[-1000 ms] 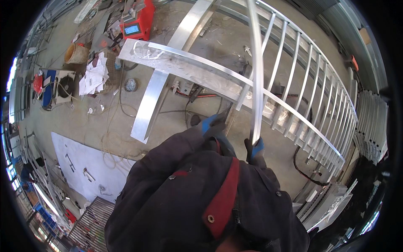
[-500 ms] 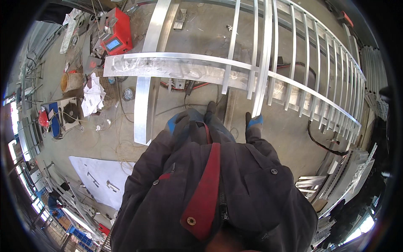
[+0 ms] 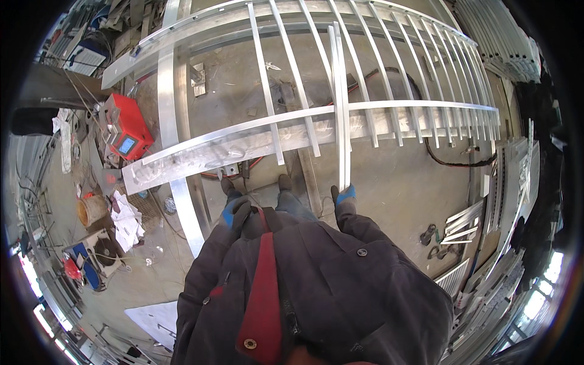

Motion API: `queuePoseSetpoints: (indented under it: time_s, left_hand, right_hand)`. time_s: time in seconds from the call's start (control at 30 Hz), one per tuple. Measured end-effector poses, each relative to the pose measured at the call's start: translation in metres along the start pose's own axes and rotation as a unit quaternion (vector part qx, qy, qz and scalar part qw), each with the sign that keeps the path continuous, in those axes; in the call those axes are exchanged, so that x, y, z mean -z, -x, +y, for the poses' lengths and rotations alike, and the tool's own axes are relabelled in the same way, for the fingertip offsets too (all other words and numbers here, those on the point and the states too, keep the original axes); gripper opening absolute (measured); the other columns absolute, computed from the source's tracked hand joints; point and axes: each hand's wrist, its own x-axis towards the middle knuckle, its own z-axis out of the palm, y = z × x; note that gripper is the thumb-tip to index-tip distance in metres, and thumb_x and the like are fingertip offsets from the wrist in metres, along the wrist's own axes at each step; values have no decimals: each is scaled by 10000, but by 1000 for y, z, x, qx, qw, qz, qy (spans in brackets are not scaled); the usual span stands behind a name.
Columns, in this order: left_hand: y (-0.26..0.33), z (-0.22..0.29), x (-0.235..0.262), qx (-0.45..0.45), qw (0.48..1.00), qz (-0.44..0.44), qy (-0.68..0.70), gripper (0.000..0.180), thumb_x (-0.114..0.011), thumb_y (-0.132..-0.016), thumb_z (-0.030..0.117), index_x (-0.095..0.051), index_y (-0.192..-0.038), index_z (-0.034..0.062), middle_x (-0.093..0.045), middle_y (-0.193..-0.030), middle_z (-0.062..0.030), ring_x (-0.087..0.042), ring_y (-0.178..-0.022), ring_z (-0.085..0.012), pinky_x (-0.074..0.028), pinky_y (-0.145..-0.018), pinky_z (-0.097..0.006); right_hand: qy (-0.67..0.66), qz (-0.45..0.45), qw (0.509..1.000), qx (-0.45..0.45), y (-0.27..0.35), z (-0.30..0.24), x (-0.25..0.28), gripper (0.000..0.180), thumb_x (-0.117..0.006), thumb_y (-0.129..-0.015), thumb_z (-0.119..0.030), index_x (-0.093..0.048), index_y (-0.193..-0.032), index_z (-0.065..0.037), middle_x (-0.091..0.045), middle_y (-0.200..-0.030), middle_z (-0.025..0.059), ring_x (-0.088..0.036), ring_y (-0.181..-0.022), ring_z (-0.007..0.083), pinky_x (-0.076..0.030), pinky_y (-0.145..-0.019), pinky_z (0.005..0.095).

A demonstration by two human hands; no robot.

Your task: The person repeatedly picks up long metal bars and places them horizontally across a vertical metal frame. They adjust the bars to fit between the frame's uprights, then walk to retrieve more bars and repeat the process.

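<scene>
My right hand, in a blue and black glove, grips the near end of a long aluminium bar. The bar runs away from me and lies over a curved aluminium railing frame with several upright bars. My left hand, gloved the same way, hangs close to my dark jacket with its fingers curled and holds nothing that I can see. My shoes stand on the concrete floor just below the frame's near rail.
A red welding machine stands at the left beside the frame. White rags, a bucket and cables lie on the floor at the left. Stacks of aluminium profiles line the right side. Clamps lie on the floor.
My view has tilted forward, so more of the railing frame shows. The long bar in my right hand has come down onto the frame among the uprights.
</scene>
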Motion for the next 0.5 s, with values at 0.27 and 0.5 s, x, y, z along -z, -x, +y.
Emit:
queuePoseSetpoints:
  time_s: [0.27,0.5]
  left_hand:
    - [-39,29,58,36,997,-37,-64,429,-691,-986,207,-600,-1359,14,-681,-1188,-91,-658,-1038,-178,-535,-895,-307]
    - [-83,5,172,3,984,-81,-156,509,-705,-978,250,-573,-1388,-22,-703,-1185,-109,-683,-982,-176,-544,-820,-294]
  right_hand:
    - [-151,67,986,-15,13,-16,-25,592,-802,-832,-409,-635,-1200,23,-729,-993,188,-704,-890,316,-549,-812,451]
    - [-92,123,985,-81,34,-46,-63,681,-784,-816,-457,-606,-1269,18,-715,-1134,248,-696,-1052,400,-533,-909,480]
